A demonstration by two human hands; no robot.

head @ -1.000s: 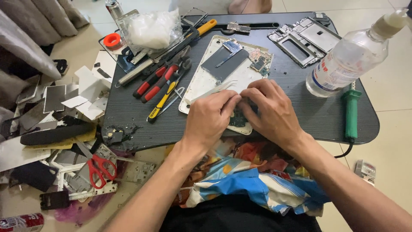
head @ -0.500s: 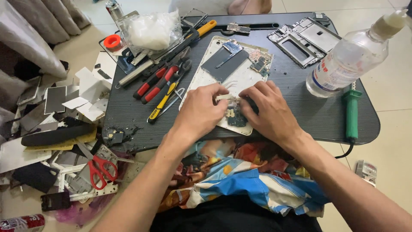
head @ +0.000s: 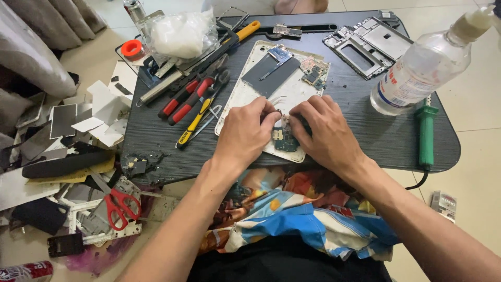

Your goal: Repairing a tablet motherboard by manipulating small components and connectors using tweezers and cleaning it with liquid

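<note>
White phone shell [head: 245, 96] at frame centre: a small circuit board [head: 285, 140] is being pried.
Board pinched by left hand [head: 245, 133] and right hand [head: 323, 130]; a careful lift is judged next.

One head cam, looking steeply down and fwd over the lap onto the black table [head: 365, 141]; close range, table's near edge mid-frame, far edge at top, floor on both sides.

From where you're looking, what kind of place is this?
Probably a home phone-repair spot on the floor: a low black table holding a small circuit board, red-handled pliers and a green-handled soldering iron.
</note>
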